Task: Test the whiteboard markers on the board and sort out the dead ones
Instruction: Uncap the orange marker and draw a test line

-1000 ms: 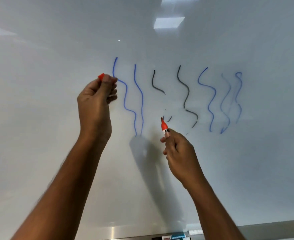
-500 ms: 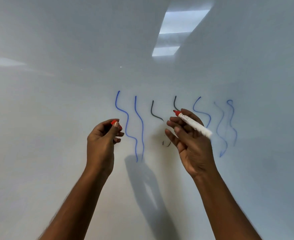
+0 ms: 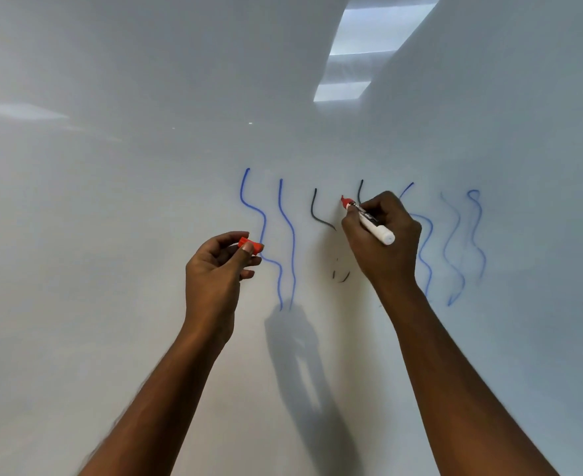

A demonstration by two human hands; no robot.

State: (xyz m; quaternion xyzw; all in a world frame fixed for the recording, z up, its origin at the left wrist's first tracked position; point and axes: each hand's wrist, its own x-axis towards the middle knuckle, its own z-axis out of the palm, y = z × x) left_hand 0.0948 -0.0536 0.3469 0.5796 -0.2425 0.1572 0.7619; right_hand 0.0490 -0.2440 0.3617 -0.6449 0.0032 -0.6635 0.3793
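A white-barrelled red marker [image 3: 372, 224] is pinched in my right hand [image 3: 384, 242], its red tip against the whiteboard [image 3: 111, 235] between two black squiggles. The marker's red cap [image 3: 250, 245] is held between the thumb and fingers of my left hand [image 3: 216, 269], lower and to the left, just in front of the board. Several blue wavy test lines [image 3: 284, 235] and two black ones [image 3: 314, 209] cross the board; my right hand hides part of some lines. No red line shows at the tip.
The board fills the whole view. Faint blue squiggles [image 3: 468, 242] lie at the right. Ceiling lights reflect near the top [image 3: 343, 91]. Shadows of my arms fall on the board below my hands.
My right hand turned the marker into a writing grip and brought its tip up against the board. The view tilted up, so the tray left the frame. My left hand keeps the cap.
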